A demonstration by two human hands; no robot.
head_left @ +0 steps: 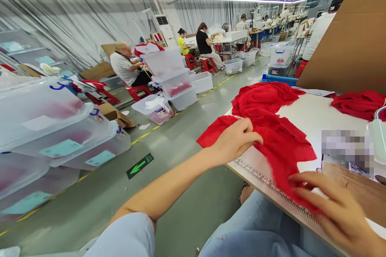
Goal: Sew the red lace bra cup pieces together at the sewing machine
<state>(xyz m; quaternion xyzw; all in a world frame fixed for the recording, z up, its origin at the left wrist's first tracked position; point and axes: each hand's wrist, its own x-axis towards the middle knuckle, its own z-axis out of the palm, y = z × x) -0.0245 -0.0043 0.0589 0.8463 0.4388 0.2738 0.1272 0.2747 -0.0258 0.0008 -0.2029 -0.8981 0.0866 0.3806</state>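
A red sheer fabric piece (280,140) lies spread on a white table (313,116) with a ruler printed along its near edge. My left hand (235,140) rests on the cloth's left part, fingers curled and pinching the fabric. My right hand (337,204) lies on the cloth's near corner at the table edge, fingers spread and pressing it flat. More red fabric (262,96) is bunched at the table's far left, and another red heap (358,102) lies at the far right.
A brown cardboard sheet (352,36) stands at the table's back right. Stacked clear plastic bins (51,128) fill the left. A green arrow (139,165) marks the grey floor. Several people sit on red stools (138,90) among bins further back.
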